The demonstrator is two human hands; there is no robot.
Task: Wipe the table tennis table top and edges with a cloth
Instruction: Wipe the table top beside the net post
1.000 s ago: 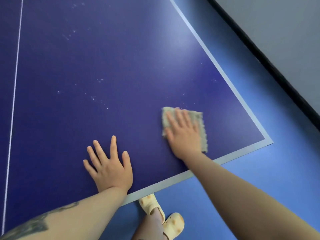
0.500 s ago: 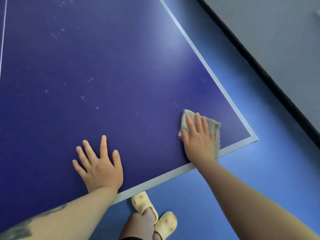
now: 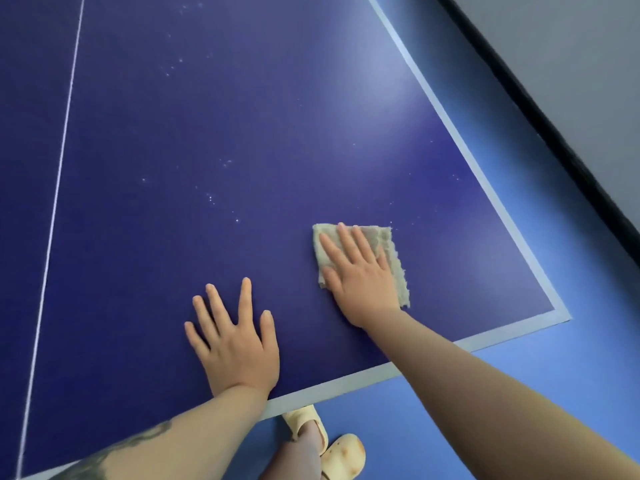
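Fingers (image 3: 349, 247) of your right hand (image 3: 360, 275) lie straight and close together, flat on the cloth (image 3: 388, 244), pressing it onto the table top (image 3: 242, 133). Cloth is a pale grey-green folded square, right of frame centre, well inside the corner at the right; its frayed right edge shows past your palm. Your left hand (image 3: 235, 341) sits palm-down on the bare table just left of and below the cloth hand, fingers spread, thumb out to the right, holding nothing. Hands are near each other, not touching. White specks (image 3: 221, 188) are scattered over the dark blue surface above and left of the cloth. Pale border stripe (image 3: 346, 384) runs along the near edge under both forearms and up the right edge. Thin white centre line (image 3: 59, 174) runs down the left side. Your feet in cream slippers (image 3: 343, 452) show at the bottom on the blue floor (image 3: 536, 358). Grey wall (image 3: 571, 64) with dark skirting in the upper right.
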